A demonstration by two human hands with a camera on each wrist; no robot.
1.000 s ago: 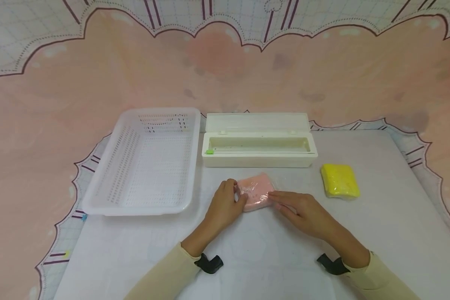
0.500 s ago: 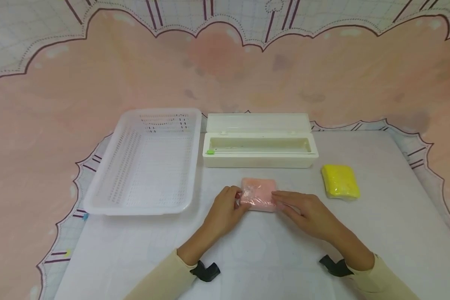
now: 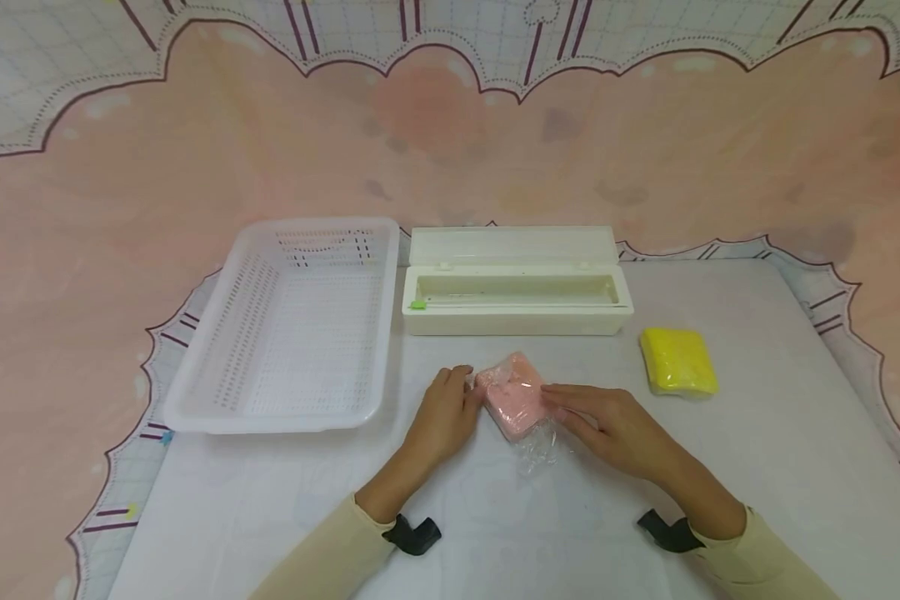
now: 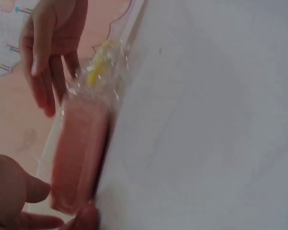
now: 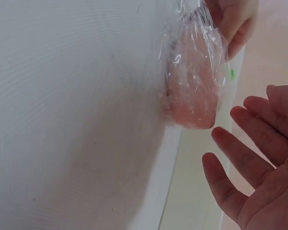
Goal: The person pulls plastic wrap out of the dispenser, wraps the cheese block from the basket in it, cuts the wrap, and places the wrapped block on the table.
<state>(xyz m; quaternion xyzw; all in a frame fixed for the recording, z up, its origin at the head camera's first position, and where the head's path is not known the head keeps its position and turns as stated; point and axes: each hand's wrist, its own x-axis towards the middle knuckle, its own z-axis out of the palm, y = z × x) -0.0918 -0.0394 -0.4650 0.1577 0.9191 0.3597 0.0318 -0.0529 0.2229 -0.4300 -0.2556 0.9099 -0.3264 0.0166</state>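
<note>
With the left hand (image 3: 444, 408) pinching the pink rectangular sponge (image 3: 512, 395) and the right hand (image 3: 607, 423) spread flat beside it mid-table, I judge its loose clear plastic film (image 3: 537, 443) may unwrap.

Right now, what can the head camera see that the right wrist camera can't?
Only the head view shows the white basket, the long white box with its lid open, the yellow sponge and both sleeves. Only the right wrist view shows the right hand from the palm side, fingers straight and apart from the sponge. Both show the pink sponge in crinkly clear wrap on the white table, with the left hand touching it.
</note>
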